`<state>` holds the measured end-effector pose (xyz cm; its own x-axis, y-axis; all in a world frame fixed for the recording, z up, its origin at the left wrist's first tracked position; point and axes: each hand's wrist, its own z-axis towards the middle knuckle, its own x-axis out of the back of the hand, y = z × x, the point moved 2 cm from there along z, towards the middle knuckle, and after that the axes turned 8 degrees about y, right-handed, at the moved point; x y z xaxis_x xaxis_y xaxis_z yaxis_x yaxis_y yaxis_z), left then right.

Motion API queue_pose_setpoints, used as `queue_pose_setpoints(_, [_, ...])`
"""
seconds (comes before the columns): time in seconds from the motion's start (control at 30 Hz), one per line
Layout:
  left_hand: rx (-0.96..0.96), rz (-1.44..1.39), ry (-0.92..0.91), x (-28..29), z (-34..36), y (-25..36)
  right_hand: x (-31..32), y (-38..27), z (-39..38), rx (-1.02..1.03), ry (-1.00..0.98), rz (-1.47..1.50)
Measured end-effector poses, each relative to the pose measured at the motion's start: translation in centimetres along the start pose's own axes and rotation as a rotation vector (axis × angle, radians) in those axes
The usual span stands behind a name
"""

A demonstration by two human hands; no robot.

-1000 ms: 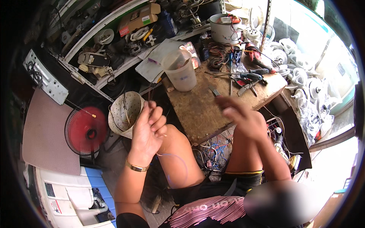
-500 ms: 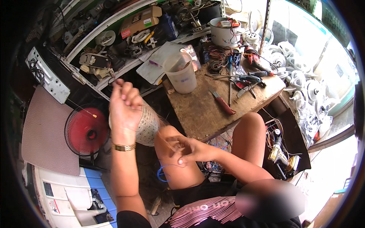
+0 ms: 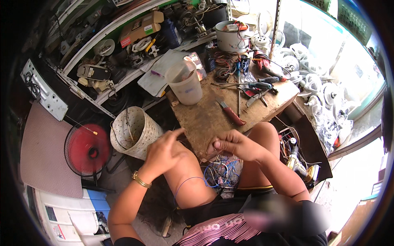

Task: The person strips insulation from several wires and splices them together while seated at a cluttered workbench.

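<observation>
My left hand (image 3: 164, 156), with a gold watch on its wrist, hovers over my left knee. Its fingers are apart, the index finger stretched toward the table. My right hand (image 3: 236, 145) is closed in a pinch above the table's near edge. Fine copper-coloured wire (image 3: 209, 144) shows faintly at its fingertips; where the strands end is too small to tell. Between my legs lies a tangle of coloured wires (image 3: 221, 170), and a thin blue wire (image 3: 186, 181) loops over my left thigh. Beyond my left hand stands a perforated off-white bin (image 3: 143, 139) with thin wires inside.
The wooden table (image 3: 191, 123) bears a translucent plastic tub (image 3: 186, 88), a red-handled knife (image 3: 232, 113), pliers, screwdrivers and a red power tool (image 3: 262, 63). At left stands a red fan (image 3: 88, 149). White fan parts (image 3: 324, 90) are heaped at right, near a yellow drill (image 3: 301, 168).
My left hand has come down and right from its raised spot over the bin, baring the bin's opening. My right hand has shifted right and up, toward the table edge. The view has shifted slightly.
</observation>
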<state>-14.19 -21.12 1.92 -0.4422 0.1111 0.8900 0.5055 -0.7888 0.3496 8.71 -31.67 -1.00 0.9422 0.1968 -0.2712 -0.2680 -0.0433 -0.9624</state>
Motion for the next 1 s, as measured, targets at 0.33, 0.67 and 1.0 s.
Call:
queue_pose_setpoints(0.33, [0.575,-0.915,0.811,-4.2,-1.6,1.6,-0.2,2.9,0.0,-0.102,0.239,0.736])
queue_pose_setpoints(0.67, [0.469,-1.304,0.423,-12.0,-2.1,9.7,-2.9,4.1,-0.6,0.135,0.477,0.374])
queue_pose_setpoints(1.0, [0.407,-0.727,0.265,-11.8,-3.9,7.2,3.5,0.8,-1.5,0.104,0.663,0.849])
